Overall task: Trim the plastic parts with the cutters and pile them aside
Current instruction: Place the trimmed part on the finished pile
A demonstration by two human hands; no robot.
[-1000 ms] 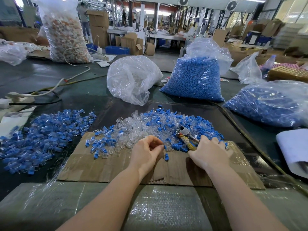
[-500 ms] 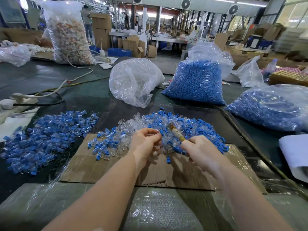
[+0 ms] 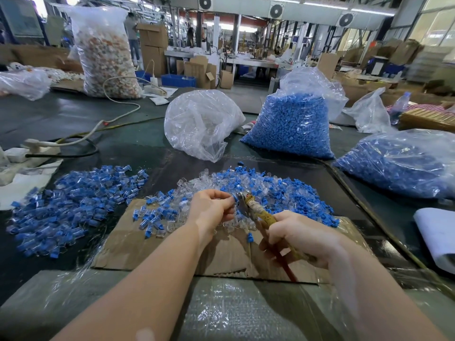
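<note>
My left hand (image 3: 211, 209) pinches a small blue and clear plastic part (image 3: 234, 198) above the cardboard sheet (image 3: 172, 249). My right hand (image 3: 300, 238) grips the yellow and red handles of the cutters (image 3: 256, 211), whose metal jaws touch the part. Behind the hands lies a heap of untrimmed blue and clear parts (image 3: 270, 188). A second pile of blue and clear parts (image 3: 73, 205) spreads on the dark table at the left.
A clear bag (image 3: 202, 124) and a bag full of blue pieces (image 3: 293, 124) stand behind the heap. Another bag of blue pieces (image 3: 398, 163) lies at the right. White cables and a power strip (image 3: 41, 145) are at the far left. White paper (image 3: 438, 232) lies at the right edge.
My right hand picked the cutters up from the heap and brought their jaws to the part. My left hand lifted the part from the cardboard toward the cutters.
</note>
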